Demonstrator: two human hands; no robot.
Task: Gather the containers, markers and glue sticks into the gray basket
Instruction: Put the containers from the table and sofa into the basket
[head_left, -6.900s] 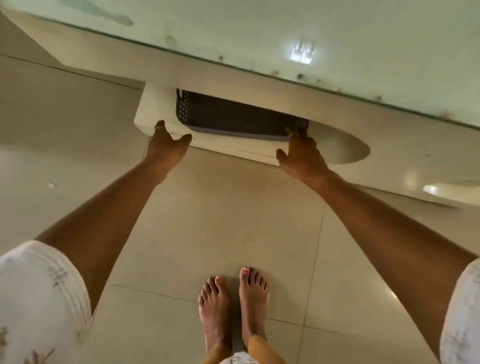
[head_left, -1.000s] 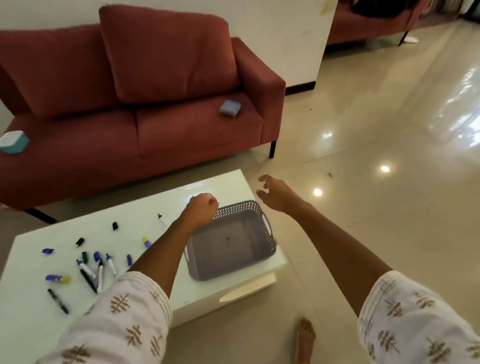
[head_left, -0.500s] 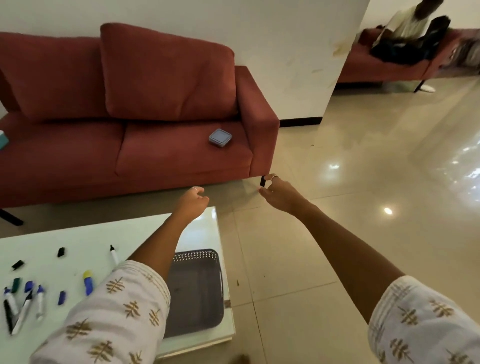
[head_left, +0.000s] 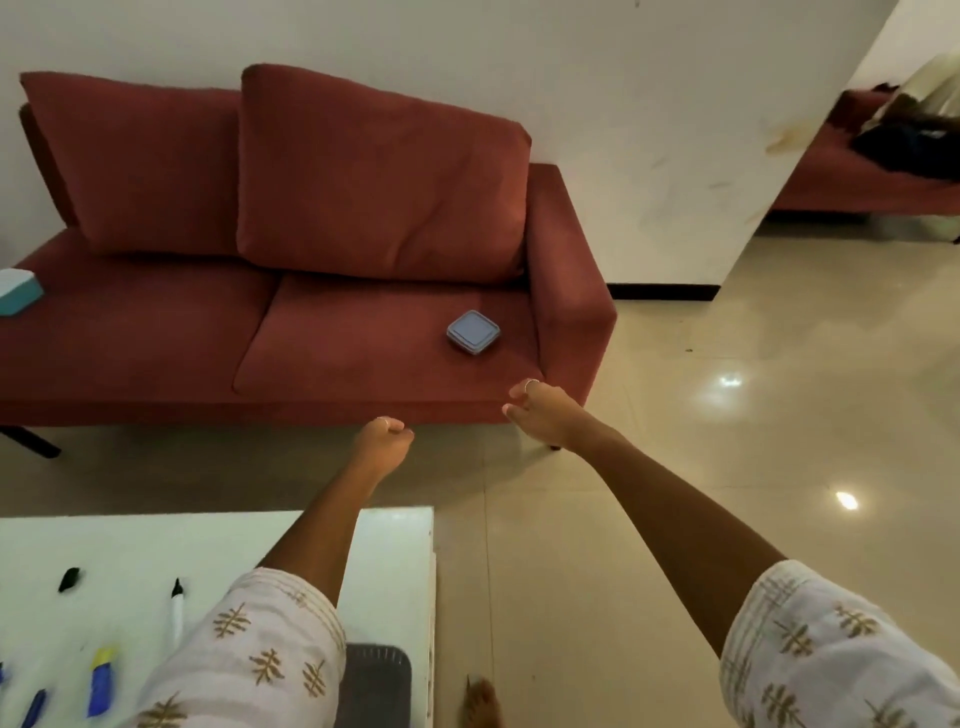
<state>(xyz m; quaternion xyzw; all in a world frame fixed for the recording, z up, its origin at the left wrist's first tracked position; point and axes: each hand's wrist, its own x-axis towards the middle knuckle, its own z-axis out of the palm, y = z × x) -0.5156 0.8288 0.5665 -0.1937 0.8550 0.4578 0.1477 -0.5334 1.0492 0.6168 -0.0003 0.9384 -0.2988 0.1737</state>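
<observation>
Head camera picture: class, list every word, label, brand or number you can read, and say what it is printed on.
None can be read.
Markers on the white table: any print is too small and blurred.
Gray-blue container on the red sofa: its lid shows no text.
Teal box at the left edge: no text visible.

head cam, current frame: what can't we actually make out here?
- Gray basket: mostly hidden by the left sleeve and the bottom edge; contents unknown.
- Teal container on the sofa: cut off by the left edge.
- Markers at the bottom left of the white table: blurred and cropped; count unclear.
- Left hand and right hand: fingers curled; whether either holds something small cannot be told.
- Blue-gray container: lid on, contents hidden.
</observation>
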